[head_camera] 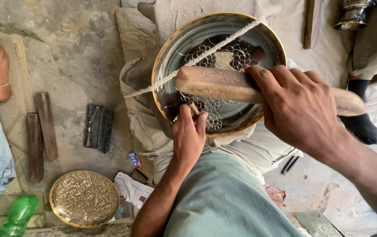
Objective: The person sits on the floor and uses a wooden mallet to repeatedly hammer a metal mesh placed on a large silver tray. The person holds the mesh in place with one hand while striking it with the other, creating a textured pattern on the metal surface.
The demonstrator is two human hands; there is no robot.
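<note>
Brass plate (177, 48) under us: our left hand (188, 136) pinches a small punch (193, 107), right hand (300, 107) grips the wooden mallet (223, 84); a skewed blow could scar the pattern.

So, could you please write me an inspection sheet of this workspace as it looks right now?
Surface: dusty grey floor with worn mats.
Job's things: dark round plate with gold rim and engraved pattern, cord across it; wooden mallet; small tool.
Clutter: embossed brass plate, two wooden blocks, black case, green bottle, papers.
Grippers: left hand pinches the tool on the plate; right hand grips the mallet.
Cables: nothing seen.
Surroundings: other people's feet at both edges.
</note>
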